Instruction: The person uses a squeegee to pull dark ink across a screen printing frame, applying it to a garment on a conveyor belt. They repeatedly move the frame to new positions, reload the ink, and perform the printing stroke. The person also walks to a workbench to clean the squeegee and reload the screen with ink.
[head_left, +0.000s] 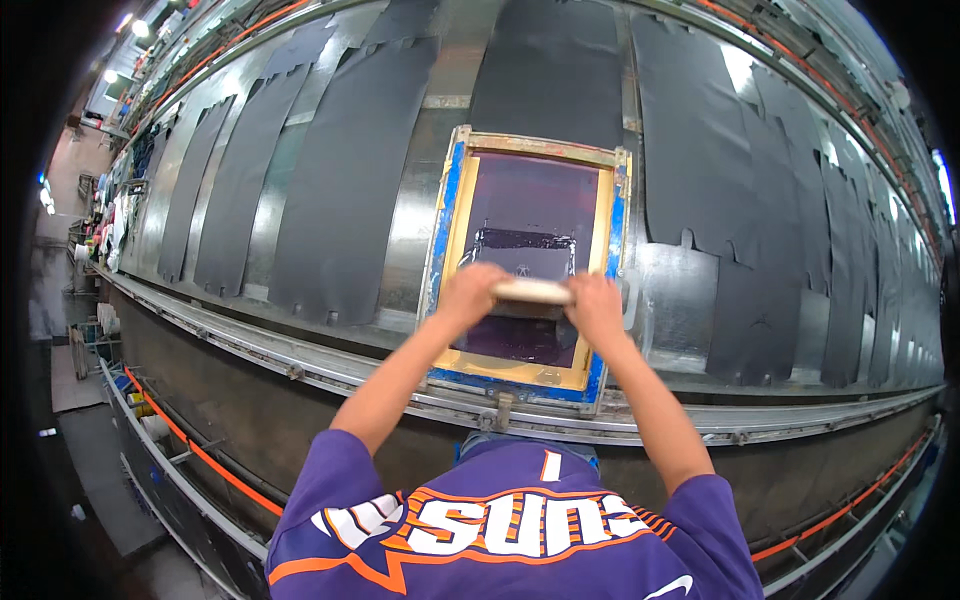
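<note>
- Left hand & right hand both clenched on squeegee, one per end.
- Squeegee sat mid-screen, near table's front edge.
- Prob. light, stiff; ink likely slippery, so grip handle ends.

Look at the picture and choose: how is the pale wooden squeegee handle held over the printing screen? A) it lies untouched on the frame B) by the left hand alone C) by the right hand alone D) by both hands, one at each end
D: the left hand and the right hand each close a grip on one end of the squeegee handle, over the printing screen.
</note>
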